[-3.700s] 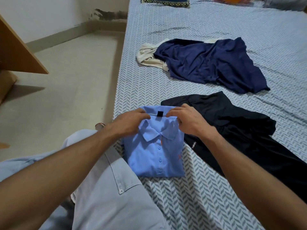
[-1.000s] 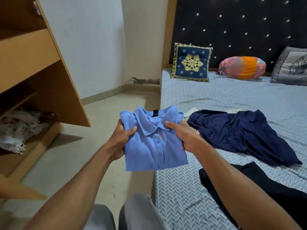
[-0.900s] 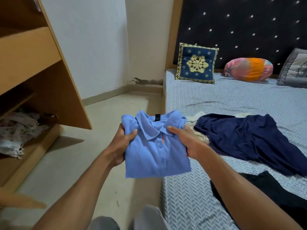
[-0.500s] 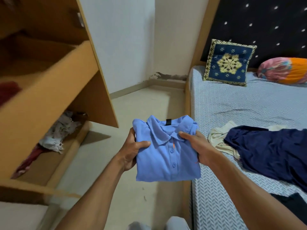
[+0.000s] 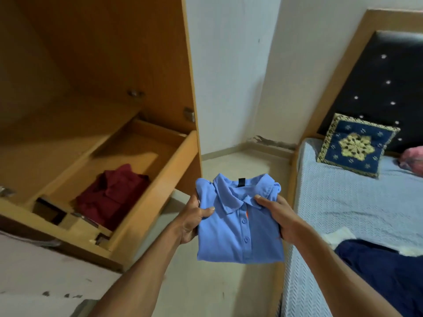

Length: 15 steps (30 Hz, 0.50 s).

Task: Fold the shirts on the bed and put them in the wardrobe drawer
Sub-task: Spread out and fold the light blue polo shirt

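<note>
Blue folded polo shirt (image 5: 238,227) is held in the air over the floor, between the bed (image 5: 343,216) on the right and the open wardrobe drawer (image 5: 146,202) on the left. The left hand (image 5: 191,217) and right hand (image 5: 278,216) each grip a side, thumbs on top, fingers curled beneath. A dark red garment (image 5: 109,197) lies inside the drawer; a navy shirt (image 5: 384,275) lies on the near right of the bed.

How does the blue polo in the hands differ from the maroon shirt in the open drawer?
The blue polo is light blue and held in the air by the left hand and right hand; the maroon shirt is dark red and lies inside the drawer. The blue polo faces the camera flat, collar up; the maroon shirt looks more rumpled. Both are folded.
</note>
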### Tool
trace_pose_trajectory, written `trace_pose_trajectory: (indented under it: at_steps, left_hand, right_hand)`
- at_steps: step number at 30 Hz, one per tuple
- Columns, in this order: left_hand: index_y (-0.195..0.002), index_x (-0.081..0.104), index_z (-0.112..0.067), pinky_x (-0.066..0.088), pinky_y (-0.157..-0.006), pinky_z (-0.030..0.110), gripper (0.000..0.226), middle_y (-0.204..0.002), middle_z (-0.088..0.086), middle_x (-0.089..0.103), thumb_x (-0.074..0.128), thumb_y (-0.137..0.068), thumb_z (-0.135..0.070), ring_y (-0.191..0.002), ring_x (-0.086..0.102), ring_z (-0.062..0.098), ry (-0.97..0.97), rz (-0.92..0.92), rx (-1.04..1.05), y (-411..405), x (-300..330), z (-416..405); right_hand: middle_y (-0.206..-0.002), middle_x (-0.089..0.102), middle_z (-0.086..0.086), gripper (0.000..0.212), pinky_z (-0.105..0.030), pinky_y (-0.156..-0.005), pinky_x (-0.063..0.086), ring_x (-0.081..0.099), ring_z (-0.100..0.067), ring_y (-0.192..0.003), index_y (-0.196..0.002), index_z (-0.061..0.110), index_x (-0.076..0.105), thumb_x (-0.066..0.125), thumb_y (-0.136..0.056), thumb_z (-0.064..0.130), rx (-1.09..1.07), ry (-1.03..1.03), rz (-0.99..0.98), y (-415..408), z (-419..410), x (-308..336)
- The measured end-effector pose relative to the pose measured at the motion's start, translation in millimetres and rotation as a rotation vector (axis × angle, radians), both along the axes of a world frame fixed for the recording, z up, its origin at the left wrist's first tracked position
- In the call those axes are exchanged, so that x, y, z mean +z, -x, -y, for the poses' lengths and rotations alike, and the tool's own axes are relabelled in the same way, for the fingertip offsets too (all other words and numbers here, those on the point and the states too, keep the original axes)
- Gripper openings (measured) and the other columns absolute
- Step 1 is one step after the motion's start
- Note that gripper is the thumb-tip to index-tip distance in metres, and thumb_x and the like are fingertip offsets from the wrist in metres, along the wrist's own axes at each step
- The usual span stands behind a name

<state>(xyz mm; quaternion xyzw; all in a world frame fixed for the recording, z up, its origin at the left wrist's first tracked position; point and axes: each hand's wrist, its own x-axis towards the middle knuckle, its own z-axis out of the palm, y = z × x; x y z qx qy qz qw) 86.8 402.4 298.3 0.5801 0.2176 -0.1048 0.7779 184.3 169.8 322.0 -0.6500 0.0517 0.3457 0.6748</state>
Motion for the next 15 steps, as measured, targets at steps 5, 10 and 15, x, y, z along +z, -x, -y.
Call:
trace_pose_trajectory:
  at_steps: [5, 10, 15]
  left_hand:
    - [-0.135, 0.042, -0.051, 0.057, -0.094, 0.045, 0.059, -0.126, -0.008, 0.07, 0.062, -0.099, -0.009, -0.114, 0.069, 0.018, -0.054, -0.01, 0.075, -23, 15, -36]
    - [-0.135, 0.029, -0.063, 0.056, -0.094, 0.051, 0.061, -0.13, -0.021, 0.062, 0.058, -0.102, -0.021, -0.113, 0.067, 0.013, -0.141, -0.087, 0.241, -48, 17, -93]
    - [-0.152, 0.018, -0.049, 0.057, -0.087, 0.035, 0.081, -0.151, -0.014, 0.045, 0.067, -0.093, -0.025, -0.117, 0.061, 0.007, -0.177, -0.096, 0.566, -64, 19, -157]
  right_hand:
    - [-0.111, 0.076, -0.016, 0.026, -0.046, -0.091, 0.057, 0.074, -0.033, -0.102, -0.119, 0.008, 0.07, 0.064, -0.099, 0.024, 0.085, -0.041, 0.016, -45, -46, 12]
    - [-0.117, 0.074, -0.016, 0.026, -0.049, -0.096, 0.056, 0.072, -0.032, -0.107, -0.123, 0.009, 0.067, 0.059, -0.102, 0.024, 0.289, -0.084, 0.022, -106, -128, 10]
    - [-0.121, 0.073, -0.014, 0.027, -0.039, -0.085, 0.06, 0.07, -0.032, -0.112, -0.127, 0.011, 0.063, 0.055, -0.104, 0.022, 0.593, -0.171, 0.004, -166, -230, 17]
